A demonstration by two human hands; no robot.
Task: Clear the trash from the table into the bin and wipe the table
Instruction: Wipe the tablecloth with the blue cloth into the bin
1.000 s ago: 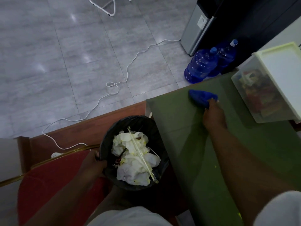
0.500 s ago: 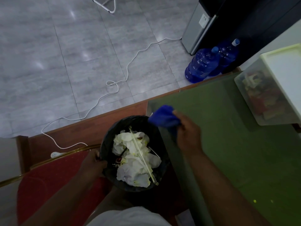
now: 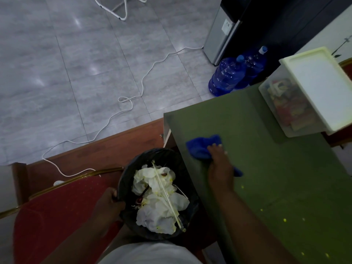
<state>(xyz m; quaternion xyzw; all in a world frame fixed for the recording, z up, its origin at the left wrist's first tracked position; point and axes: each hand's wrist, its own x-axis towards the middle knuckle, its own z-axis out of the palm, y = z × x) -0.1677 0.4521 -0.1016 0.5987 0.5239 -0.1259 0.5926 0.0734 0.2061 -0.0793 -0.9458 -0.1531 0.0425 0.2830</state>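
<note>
The bunched blue cloth (image 3: 202,147) lies on the green tabletop (image 3: 266,159), near its left edge. It looks soft, light and limp, so it is best worked from above with a flat palm. The right hand (image 3: 220,166) rests on it, fingers nearly straight, pressing rather than clenching. Yellow specks (image 3: 284,219) dot the tabletop nearer the person and probably still need wiping. The left hand (image 3: 108,204) grips the rim of the round black-lined bin (image 3: 129,168), which holds crumpled white paper (image 3: 158,204) beside the tabletop's edge.
</note>
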